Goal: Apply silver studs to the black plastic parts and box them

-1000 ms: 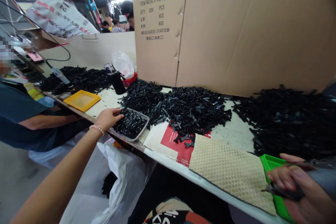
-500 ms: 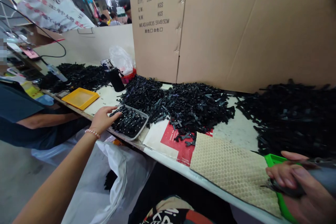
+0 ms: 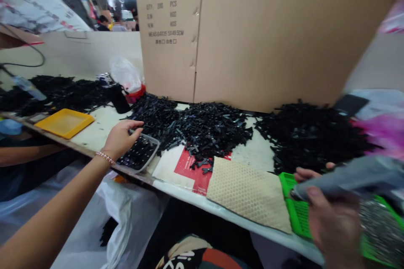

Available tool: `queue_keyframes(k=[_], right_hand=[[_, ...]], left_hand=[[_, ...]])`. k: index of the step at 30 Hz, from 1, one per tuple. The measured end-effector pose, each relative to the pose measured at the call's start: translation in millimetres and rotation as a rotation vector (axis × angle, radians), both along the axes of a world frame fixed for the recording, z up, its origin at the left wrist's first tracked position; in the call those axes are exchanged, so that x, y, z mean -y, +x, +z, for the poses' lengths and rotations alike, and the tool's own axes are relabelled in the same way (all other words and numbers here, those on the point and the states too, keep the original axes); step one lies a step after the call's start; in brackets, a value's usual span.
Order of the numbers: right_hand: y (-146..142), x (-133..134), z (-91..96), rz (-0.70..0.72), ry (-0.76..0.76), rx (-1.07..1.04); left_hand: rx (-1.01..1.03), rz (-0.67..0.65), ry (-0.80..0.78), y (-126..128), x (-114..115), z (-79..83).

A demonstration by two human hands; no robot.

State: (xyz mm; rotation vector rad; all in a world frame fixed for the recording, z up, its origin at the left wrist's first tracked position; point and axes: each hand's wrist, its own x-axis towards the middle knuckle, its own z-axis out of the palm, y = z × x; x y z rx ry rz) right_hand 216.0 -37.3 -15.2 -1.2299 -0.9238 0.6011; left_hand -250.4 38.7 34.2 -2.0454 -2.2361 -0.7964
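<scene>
My left hand point(image 3: 122, 138) is over a clear plastic box point(image 3: 154, 151) filled with small black parts point(image 3: 134, 153). Its fingers are stretched out and hold nothing that shows. At the right, my right hand point(image 3: 331, 218) is wrapped around a grey electric screwdriver point(image 3: 353, 176), its nose pointing left. Both are smeared by motion. Below them stands a green basket point(image 3: 298, 216) with small silver metal pieces point(image 3: 378, 231) in its right part. Left of the basket, a beige textured mat point(image 3: 249, 193) lies at the table edge.
Heaps of black parts point(image 3: 217, 128) lie along a tall cardboard sheet point(image 3: 252, 42), with another dark pile point(image 3: 315, 138) at right. Further left are a black bottle point(image 3: 118, 98) and a yellow tray point(image 3: 65, 122). A co-worker's arm point(image 3: 28, 155) shows at far left.
The view has swung right, bringing more of the green basket and its metal pieces into sight. My right hand has lifted the screwdriver over the basket. My left hand stays by the plastic box.
</scene>
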Motion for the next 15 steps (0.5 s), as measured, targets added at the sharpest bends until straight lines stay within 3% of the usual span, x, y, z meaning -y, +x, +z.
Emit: queue_keyframes(k=[4, 5, 8, 10, 12, 15], right_hand=[[-14.5, 36.9, -27.9, -0.294, 0.311, 0.625], [-20.6, 44.8, -33.1, -0.249, 0.345, 0.793], [-36.5, 41.7, -33.3, 0.118, 0.389, 1.135], [-37.7, 9.9, -21.7, 0.226, 0.323, 1.235], [-29.6, -41.4, -7.3, 0.226, 0.152, 1.26], [-9.0, -126.9, 10.2, 0.15, -0.216, 1.345]], left_hand=[[-0.151, -0.15, -0.131, 41.1, -43.0, -13.9], [-0.209, -0.159, -0.173, 49.8, -53.4, -17.9], [-0.41, -0.092, -0.263, 66.2, -78.2, -26.5], [-0.495, -0.039, -0.296, 68.1, -88.6, -28.5], [-0.515, -0.022, -0.316, 64.7, -95.6, -28.4], [-0.481, -0.032, -0.308, 57.8, -104.8, -27.3]])
